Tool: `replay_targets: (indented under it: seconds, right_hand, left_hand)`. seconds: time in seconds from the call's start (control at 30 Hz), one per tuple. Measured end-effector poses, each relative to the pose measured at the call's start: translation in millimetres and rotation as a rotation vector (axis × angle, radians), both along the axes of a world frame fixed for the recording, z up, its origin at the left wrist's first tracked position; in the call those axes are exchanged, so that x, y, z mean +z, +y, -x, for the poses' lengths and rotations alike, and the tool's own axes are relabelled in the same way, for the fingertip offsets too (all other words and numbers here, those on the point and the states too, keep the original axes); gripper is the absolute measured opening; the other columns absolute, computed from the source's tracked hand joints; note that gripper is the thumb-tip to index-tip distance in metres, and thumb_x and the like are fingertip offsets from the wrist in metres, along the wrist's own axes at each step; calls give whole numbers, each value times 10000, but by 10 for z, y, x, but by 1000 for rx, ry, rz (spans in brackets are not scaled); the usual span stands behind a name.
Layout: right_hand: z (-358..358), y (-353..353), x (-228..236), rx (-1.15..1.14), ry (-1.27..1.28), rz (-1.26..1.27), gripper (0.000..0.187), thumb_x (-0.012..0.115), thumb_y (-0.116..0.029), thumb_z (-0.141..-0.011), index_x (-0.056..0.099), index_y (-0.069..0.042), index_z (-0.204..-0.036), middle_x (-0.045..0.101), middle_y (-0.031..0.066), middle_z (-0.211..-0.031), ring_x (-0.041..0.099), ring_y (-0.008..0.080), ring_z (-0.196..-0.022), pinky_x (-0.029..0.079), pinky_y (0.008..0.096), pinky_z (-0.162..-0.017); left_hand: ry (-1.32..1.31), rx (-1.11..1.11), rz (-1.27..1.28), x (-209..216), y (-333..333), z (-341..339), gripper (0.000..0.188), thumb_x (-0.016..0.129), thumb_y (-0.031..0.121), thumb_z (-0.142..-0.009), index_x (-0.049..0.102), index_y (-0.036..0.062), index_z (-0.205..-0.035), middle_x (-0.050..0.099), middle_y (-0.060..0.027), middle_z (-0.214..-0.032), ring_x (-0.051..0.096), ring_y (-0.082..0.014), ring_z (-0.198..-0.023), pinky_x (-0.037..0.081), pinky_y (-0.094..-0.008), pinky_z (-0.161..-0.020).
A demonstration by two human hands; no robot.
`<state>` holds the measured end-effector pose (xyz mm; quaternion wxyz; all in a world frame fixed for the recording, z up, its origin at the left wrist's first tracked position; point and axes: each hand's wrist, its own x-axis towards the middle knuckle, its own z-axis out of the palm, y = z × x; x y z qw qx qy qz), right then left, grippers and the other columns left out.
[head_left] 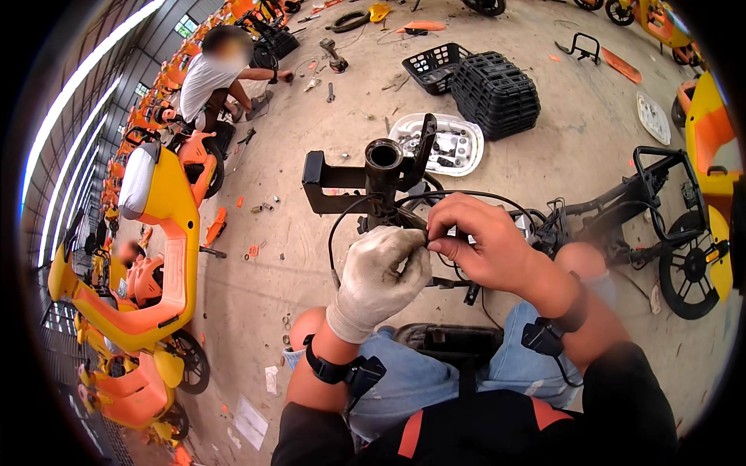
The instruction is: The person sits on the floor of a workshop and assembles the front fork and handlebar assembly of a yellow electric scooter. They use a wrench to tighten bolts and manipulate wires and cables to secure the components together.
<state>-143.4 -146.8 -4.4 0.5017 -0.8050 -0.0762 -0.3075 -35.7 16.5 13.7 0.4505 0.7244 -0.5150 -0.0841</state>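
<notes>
gloved left hand meets bare right hand, both pinching a small dark piece near the upright tube

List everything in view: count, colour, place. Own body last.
Small dark piece: one, at both hands' fingertips, unidentifiable
Cables: several, black, around the hands
Steering tube: one, dark, beyond the hands
Trays: two, white, one beyond the tube, one upper right
Metal parts: many, grey, in the nearer tray
Crates: stack plus one loose, black, beyond that tray
Wrench: one, grey, upper middle
Power tool: one, grey, near the wrench
Scooters: many, yellow and orange, left and right
Co-worker: one clearly visible, white shirt, upper left
Paper: one sheet, white, lower left
Wrist devices: two, black, both forearms
Legs: two, blue denim, lower middle
Left hand: one, off-white glove, centre
Right hand: one, bare, centre
</notes>
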Motion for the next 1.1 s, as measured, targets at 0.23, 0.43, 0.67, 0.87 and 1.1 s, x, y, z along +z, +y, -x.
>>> replay_targets:
  seconds: [0.23, 0.43, 0.67, 0.87, 1.1]
  right_hand:
    - [21, -43, 32, 41, -27, 213, 246, 712, 72, -720, 597, -23, -916, 630, 114, -921, 635, 313, -798, 524, 365, -638]
    - [44, -37, 31, -36, 22, 409, 243, 704, -3, -726, 585, -26, -937, 606, 84, -900, 633, 304, -836, 520, 382, -649]
    - [34, -8, 5, -41, -30, 371, 239, 713, 3, -718, 577, -28, -913, 602, 82, -870, 630, 296, -772, 506, 378, -601]
    - [20, 15, -10, -24, -80, 284, 222, 704, 29, -710, 575, -32, -881, 603, 84, -836, 625, 292, -720, 497, 372, -577]
    - [9, 51, -15, -7, -84, 330, 244, 696, 38, -691, 566, -33, -886, 603, 81, -845, 627, 289, -719, 499, 364, -566]
  left_hand:
    - [426, -102, -161, 103, 57, -32, 192, 543, 108, -938, 661, -42, -950, 654, -116, -757, 614, -168, -655, 496, -300, -609]
    - [473, -49, -237, 152, -4, -21, 192, 556, 125, -967, 657, -37, -980, 656, -109, -792, 599, -149, -690, 504, -277, -659]
    - [591, -77, -175, 130, 49, -76, 167, 581, 130, -962, 637, -10, -1032, 637, -71, -888, 567, -114, -801, 494, -271, -746]
    - [549, -62, -243, 166, 61, -68, 159, 582, 123, -947, 637, 1, -1034, 635, -55, -860, 558, -104, -776, 488, -270, -716]
    - [415, -66, -219, 123, 61, -75, 136, 557, 66, -923, 636, -6, -1007, 623, -37, -779, 545, -94, -678, 477, -252, -631]
